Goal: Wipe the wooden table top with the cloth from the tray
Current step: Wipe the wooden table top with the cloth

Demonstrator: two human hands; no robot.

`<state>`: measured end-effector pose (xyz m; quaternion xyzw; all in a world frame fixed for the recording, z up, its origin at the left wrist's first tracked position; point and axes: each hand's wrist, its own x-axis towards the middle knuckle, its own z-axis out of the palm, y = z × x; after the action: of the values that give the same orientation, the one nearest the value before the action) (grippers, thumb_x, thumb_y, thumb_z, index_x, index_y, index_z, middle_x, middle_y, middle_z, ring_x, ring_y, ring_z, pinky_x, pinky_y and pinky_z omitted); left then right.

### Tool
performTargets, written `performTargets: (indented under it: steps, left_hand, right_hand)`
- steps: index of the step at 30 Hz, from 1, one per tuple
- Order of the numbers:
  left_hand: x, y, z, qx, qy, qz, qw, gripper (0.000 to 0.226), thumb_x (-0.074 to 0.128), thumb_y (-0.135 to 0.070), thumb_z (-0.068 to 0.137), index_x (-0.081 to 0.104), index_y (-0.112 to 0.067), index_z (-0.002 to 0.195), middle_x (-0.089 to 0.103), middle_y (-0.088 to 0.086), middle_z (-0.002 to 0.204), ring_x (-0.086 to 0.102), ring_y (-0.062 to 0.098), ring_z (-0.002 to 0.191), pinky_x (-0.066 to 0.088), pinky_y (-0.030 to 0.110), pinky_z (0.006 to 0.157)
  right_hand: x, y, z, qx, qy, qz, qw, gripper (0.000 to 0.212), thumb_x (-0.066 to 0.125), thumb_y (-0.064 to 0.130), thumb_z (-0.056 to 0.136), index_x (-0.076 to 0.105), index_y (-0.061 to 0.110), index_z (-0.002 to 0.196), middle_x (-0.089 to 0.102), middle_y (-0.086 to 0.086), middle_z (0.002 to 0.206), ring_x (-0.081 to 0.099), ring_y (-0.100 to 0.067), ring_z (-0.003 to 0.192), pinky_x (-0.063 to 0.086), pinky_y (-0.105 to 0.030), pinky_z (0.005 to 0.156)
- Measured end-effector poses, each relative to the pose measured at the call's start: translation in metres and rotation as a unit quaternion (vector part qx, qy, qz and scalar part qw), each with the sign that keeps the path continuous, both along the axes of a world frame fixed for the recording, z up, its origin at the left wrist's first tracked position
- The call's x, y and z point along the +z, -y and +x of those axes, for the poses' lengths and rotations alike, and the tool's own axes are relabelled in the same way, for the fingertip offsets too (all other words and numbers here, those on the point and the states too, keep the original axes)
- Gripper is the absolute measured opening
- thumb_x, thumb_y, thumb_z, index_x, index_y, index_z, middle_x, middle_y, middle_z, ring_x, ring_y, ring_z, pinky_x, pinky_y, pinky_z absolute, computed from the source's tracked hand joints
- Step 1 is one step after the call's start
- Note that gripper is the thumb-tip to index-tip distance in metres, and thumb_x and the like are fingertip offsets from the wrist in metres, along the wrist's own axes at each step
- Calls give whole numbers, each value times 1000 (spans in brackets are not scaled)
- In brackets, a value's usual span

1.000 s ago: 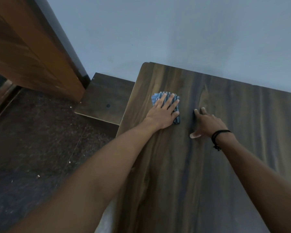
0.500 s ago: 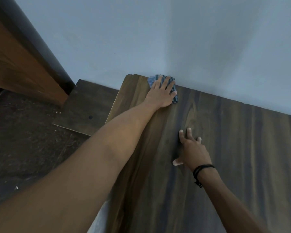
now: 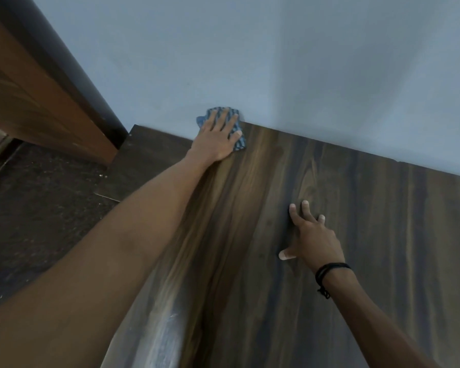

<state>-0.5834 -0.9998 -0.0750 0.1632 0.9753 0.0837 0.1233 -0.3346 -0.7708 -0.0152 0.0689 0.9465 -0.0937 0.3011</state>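
Note:
A blue patterned cloth (image 3: 239, 140) lies at the far left corner of the dark wooden table top (image 3: 329, 261), bunched against the wall. My left hand (image 3: 218, 136) presses flat on the cloth with fingers spread, covering most of it. My right hand (image 3: 312, 235) rests palm down on the bare table nearer to me, fingers apart, holding nothing; a black band circles its wrist. No tray is in view.
A pale blue wall (image 3: 276, 62) runs along the table's far edge. A lower dark wooden surface (image 3: 144, 160) sits left of the table, beside a brown wooden door frame (image 3: 37, 88). Dark speckled floor (image 3: 32, 221) lies to the left.
My left hand has pushed the cloth away from me across the table, from near the middle to the far corner at the wall. My right hand stayed flat on the table.

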Motion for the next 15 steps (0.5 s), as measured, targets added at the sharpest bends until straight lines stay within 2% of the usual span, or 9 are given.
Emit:
performTargets:
  steps: [1,2,3,5,6,10,12,15]
  left_hand:
    - [-6,7,-5,0,-6,-8,1000,101,-26,-76,79,5,-25,161,-7,1,168,-15,24,153,-4,50,123]
    - [-8,9,-7,6,-5,-10,1000,105,-29,-77,77,5,-25,161,-6,1,168,-16,24,153,-3,50,123]
    - [-4,8,-4,22,-3,-5,1000,96,-23,-74,83,5,-25,161,-7,2,168,-14,25,153,-3,50,123]
    - [8,-4,8,54,4,11,998,70,3,-60,100,2,-24,161,-10,2,167,-15,28,153,-7,49,123]
    - [13,-11,16,57,12,18,998,65,10,-54,104,-1,-24,161,-12,3,167,-17,29,152,-9,48,123]
    - [18,-22,70,-13,16,24,1000,62,11,-50,106,-6,-23,160,-16,4,166,-20,29,151,-8,46,123]
    - [18,-17,111,-40,16,6,999,63,10,-49,105,-5,-21,160,-14,6,166,-18,31,152,-5,49,124]
    - [17,-3,185,-46,-6,-10,999,65,7,-51,103,-4,-20,160,-10,8,167,-15,32,152,-7,47,123]
  right_hand:
    - [0,0,0,3,-3,3,1000,124,86,43,74,-1,32,162,-14,4,168,5,-42,153,35,-50,113]
    - [0,0,0,4,-4,4,1000,124,86,43,74,0,31,162,-14,3,169,6,-43,153,35,-50,113]
    - [0,0,-1,5,-3,4,1000,124,87,42,73,0,30,162,-13,2,169,6,-44,153,35,-51,113]
    - [-1,1,-3,7,3,5,1000,125,87,42,73,0,29,162,-13,1,169,6,-45,152,35,-52,113]
    - [-2,1,-3,8,5,6,1000,126,87,42,72,0,28,162,-12,0,169,6,-46,152,36,-53,112]
    - [-3,-3,-1,11,3,-1,1000,127,88,44,71,1,30,162,-11,1,169,8,-46,152,33,-55,114]
    - [-1,-5,2,11,-1,-9,1000,126,88,44,71,2,30,162,-10,1,169,8,-45,152,31,-56,115]
    - [4,-3,3,12,-12,-9,1000,126,89,45,70,5,29,162,-7,0,170,10,-45,152,29,-56,116]
